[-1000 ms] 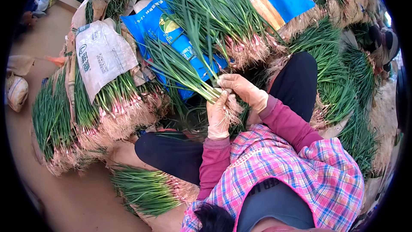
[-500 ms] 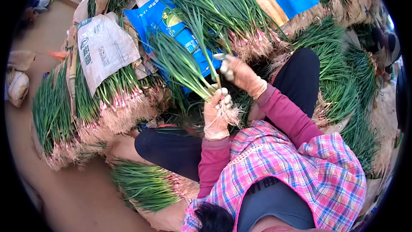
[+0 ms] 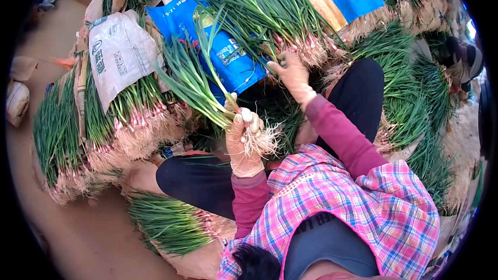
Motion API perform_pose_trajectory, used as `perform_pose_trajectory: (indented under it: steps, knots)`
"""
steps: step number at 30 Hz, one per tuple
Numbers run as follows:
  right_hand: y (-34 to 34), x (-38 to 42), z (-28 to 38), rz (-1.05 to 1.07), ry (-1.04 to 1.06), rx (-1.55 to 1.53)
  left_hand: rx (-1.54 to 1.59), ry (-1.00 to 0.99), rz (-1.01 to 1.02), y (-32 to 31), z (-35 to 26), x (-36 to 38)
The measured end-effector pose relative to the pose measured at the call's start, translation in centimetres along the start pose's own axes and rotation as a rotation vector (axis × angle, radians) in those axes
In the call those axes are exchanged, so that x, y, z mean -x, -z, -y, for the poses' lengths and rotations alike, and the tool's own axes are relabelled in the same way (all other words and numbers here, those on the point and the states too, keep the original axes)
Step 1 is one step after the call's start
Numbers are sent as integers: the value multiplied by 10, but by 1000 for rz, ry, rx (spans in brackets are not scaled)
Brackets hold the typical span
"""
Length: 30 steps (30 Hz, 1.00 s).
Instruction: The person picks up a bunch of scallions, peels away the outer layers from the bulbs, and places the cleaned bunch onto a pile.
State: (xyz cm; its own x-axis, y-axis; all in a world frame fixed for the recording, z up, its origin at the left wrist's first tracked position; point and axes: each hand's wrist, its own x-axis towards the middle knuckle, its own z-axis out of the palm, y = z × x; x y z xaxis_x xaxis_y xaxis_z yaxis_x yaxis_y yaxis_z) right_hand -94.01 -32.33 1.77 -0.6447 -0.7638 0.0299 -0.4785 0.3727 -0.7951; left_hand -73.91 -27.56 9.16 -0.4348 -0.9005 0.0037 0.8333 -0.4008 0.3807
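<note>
My left hand (image 3: 243, 148), in a pale glove, is closed around a small bunch of spring onions (image 3: 199, 93). Their green leaves point up and left, and white bulbs with stringy roots (image 3: 263, 139) stick out on the right of the fist. My gloved right hand (image 3: 294, 75) reaches to the lower edge of a large heap of spring onions (image 3: 259, 8), beside its pinkish bulbs. Its thumb and fingers are bent around stems there; how many is hidden. Beneath the leaves lies a blue printed sack (image 3: 236, 65).
More spring onions (image 3: 62, 129) are stacked at the left, partly under a white printed sack (image 3: 122, 52). Another bunch (image 3: 171, 223) lies by my left knee. Loose green leaves (image 3: 415, 103) cover the right side. Brown floor (image 3: 98, 243) shows at the lower left.
My right hand has left the held bunch and moved up and right to the heap. My left hand, still holding its bunch, has shifted slightly left and down.
</note>
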Motion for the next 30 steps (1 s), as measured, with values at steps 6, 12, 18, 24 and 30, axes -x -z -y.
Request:
perform_pose_trajectory:
  steps: [6,12,18,24,30]
  knots:
    - [-71,70,-19,745,120,-137,153,-73,170,1,-4,0]
    - [-31,57,-11,450,664,433,109,-154,160,0,-5,-3]
    - [-24,-56,-11,331,131,463,9,85,-151,26,18,-12]
    - [38,27,18,874,-391,-991,-239,157,-358,36,30,-13]
    - [11,34,10,559,-214,-907,-436,226,-407,43,52,-9]
